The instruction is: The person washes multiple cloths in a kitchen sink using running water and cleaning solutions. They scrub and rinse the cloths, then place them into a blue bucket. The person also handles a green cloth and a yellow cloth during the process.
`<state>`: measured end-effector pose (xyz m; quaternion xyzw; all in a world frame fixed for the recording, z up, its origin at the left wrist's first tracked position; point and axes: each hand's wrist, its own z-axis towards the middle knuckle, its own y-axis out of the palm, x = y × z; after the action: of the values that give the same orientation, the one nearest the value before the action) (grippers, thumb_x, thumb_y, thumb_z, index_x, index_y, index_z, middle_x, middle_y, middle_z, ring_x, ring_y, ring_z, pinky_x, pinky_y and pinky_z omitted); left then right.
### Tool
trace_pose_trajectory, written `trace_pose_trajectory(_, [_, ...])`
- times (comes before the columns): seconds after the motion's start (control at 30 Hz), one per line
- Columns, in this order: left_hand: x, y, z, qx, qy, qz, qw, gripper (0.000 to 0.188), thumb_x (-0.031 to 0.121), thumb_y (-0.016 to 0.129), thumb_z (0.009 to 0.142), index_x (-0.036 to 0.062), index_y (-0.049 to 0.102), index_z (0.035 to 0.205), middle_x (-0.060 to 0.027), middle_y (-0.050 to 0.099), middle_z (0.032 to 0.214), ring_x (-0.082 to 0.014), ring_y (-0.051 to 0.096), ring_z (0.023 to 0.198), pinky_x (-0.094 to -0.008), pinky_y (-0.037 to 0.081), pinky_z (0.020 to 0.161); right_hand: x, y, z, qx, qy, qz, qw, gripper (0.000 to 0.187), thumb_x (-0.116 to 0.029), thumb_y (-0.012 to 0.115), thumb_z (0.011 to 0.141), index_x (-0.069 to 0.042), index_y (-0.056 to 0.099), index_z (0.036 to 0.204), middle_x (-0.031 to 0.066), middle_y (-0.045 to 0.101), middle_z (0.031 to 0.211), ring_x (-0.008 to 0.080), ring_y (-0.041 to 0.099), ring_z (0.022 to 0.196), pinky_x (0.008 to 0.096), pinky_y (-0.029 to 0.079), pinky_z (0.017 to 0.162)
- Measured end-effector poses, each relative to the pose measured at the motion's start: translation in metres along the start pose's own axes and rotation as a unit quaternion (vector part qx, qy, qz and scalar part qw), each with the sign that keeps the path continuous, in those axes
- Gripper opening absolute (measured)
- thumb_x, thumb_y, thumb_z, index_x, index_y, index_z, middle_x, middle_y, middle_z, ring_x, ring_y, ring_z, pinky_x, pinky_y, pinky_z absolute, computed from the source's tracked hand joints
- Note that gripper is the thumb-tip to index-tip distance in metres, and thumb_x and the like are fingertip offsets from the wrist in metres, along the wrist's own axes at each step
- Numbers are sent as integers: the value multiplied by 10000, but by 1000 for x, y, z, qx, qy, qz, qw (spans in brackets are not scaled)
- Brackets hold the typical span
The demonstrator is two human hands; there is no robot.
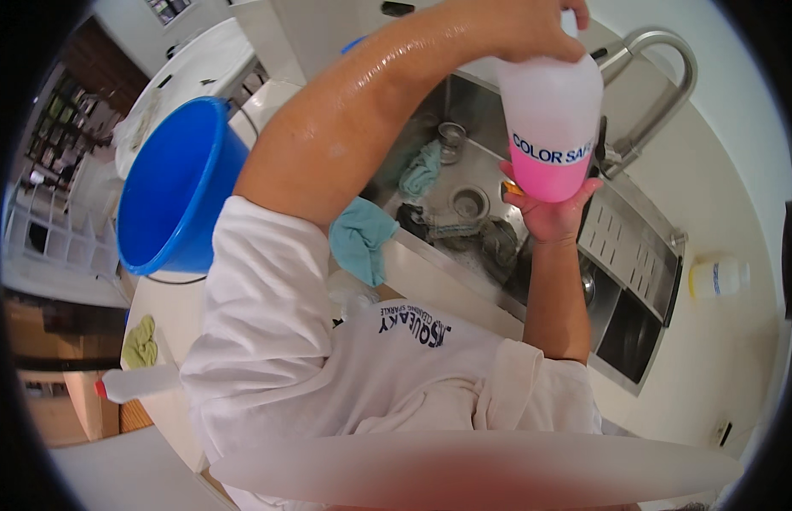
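A translucent white bottle (552, 119) with pink liquid in its lower part is held upright over the sink. My left hand (536, 32) is closed around its neck from above, hiding most of the top. Beneath the base lies my right hand (553, 221), palm up, with fingers and thumb bearing the bottle from below. A small orange piece (513, 188) shows at the right fingers; its kind cannot be made out. In the steel sink (426, 243) are a teal cloth (421, 170) and dark wet items (499, 242). Another teal cloth (363, 239) hangs over the near edge.
A curved faucet (687, 68) rises behind the sink. On the right are a slotted steel drainer (628, 243) and a bottle with yellow liquid (717, 278). To the left stand a blue bucket (172, 187), a green cloth (141, 342) and a red-capped white bottle (142, 383).
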<state>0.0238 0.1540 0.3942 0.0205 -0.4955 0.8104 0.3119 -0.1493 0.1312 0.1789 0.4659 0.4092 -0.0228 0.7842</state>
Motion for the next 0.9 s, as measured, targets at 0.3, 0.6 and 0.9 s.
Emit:
trace_pose_trajectory(0.3, [-17, 75, 23, -20, 43, -148, 988, 372, 235, 595, 660, 3, 533, 944, -205, 569, 879, -332, 558, 791, -372, 437, 726, -27, -43, -45, 263, -141, 1, 954, 775, -582, 565, 620, -133, 361, 1217, 153, 451, 1150, 420, 483, 939, 429, 442, 525])
trace_pose_trajectory(0.6, [-59, 58, 39, -365, -98, -300, 876, 428, 223, 623, 706, -22, 492, 1031, -126, 578, 834, -233, 557, 801, -312, 447, 693, -41, -71, -50, 265, -144, -24, 953, 743, -500, 616, 595, -111, 396, 1187, 160, 466, 1127, 389, 489, 924, 435, 435, 516])
trace_pose_trajectory(0.9, [-61, 96, 23, -197, 180, -304, 915, 364, 197, 641, 683, -41, 510, 925, -133, 569, 856, -189, 556, 708, -273, 453, 592, -35, -80, -52, 247, -134, -5, 960, 722, -480, 618, 613, -105, 401, 1191, 168, 462, 1135, 401, 485, 936, 440, 461, 525])
